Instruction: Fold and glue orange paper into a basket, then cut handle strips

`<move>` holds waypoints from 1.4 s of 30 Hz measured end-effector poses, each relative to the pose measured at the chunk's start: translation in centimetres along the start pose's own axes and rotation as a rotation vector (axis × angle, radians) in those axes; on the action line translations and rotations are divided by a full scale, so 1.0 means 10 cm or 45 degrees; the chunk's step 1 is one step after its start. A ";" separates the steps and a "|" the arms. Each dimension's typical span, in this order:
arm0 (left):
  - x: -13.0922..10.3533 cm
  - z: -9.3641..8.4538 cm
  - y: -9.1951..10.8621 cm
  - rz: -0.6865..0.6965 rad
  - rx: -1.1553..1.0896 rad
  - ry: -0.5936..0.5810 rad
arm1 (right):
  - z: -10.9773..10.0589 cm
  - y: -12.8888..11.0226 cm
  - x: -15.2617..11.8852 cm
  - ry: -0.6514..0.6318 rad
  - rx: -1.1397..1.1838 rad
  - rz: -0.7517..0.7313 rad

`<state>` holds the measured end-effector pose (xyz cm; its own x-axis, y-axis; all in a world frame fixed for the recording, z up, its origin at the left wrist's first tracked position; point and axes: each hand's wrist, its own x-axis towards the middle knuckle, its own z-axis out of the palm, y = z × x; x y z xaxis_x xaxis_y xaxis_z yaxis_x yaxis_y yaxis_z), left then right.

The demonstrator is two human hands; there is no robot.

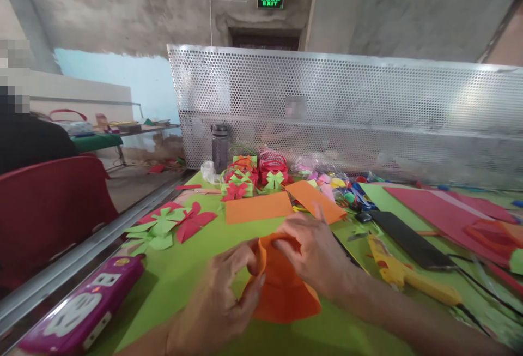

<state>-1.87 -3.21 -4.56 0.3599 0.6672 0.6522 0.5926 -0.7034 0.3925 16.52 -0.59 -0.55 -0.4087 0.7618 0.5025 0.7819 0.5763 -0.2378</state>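
From the wearer's head view, I see an orange piece (288, 299), thin and bent into a curve that flares below, front and centre over the green table (188, 274), its upper edge partly covered by fingers. Orange strips (258, 209) and small baskets (273, 173) sit beyond, a purple box (87, 309) at left, a glue gun (396, 274) and phone (412, 239) at right. The left hand (224, 285) pinches its left edge between thumb and fingers, while the right hand (312, 247), fingers curled, grips its top.

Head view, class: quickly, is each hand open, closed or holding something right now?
Left hand: closed, pinching the left edge of the bent orange sheet.
Right hand: closed, holding the same sheet near its top.
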 end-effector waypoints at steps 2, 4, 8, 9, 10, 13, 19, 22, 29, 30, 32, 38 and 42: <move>-0.01 0.03 -0.01 -0.096 -0.009 0.000 | 0.00 0.00 0.00 0.004 -0.003 0.007; -0.02 0.05 -0.03 -0.195 -0.055 -0.004 | 0.00 0.00 0.00 0.009 0.008 0.009; -0.02 0.11 -0.06 -0.306 -0.155 0.025 | -0.02 -0.01 -0.01 -0.006 0.066 -0.042; -0.02 0.11 -0.06 -0.318 -0.159 0.027 | -0.02 -0.02 -0.01 -0.007 0.076 -0.066; -0.02 0.12 -0.06 -0.323 -0.157 0.029 | -0.02 -0.02 -0.02 -0.005 0.080 -0.088; -0.01 0.10 -0.05 -0.290 -0.114 0.042 | -0.03 -0.03 -0.02 0.005 0.078 -0.105; -0.02 0.07 -0.01 -0.078 -0.041 0.120 | -0.04 -0.01 0.00 0.012 0.069 -0.059; -0.04 0.08 -0.02 -0.024 0.002 0.157 | -0.04 -0.01 0.00 0.010 0.112 -0.052; -0.09 0.07 -0.01 0.089 0.066 0.195 | -0.04 -0.02 -0.01 0.032 0.143 -0.088; -0.09 0.06 -0.01 0.124 0.065 0.203 | -0.04 -0.03 -0.01 0.026 0.139 -0.088; -0.09 0.06 -0.01 0.190 0.052 0.218 | -0.05 -0.03 -0.01 0.012 0.138 -0.086; -0.08 0.05 -0.02 0.261 0.046 0.194 | -0.06 -0.04 -0.02 -0.016 0.147 -0.089; -0.07 0.04 -0.01 0.273 0.045 0.184 | -0.06 -0.05 -0.02 -0.013 0.187 -0.120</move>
<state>-1.87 -3.50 -5.36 0.3747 0.4600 0.8050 0.5397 -0.8142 0.2140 16.54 -1.22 -0.01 -0.4820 0.7050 0.5203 0.6632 0.6816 -0.3091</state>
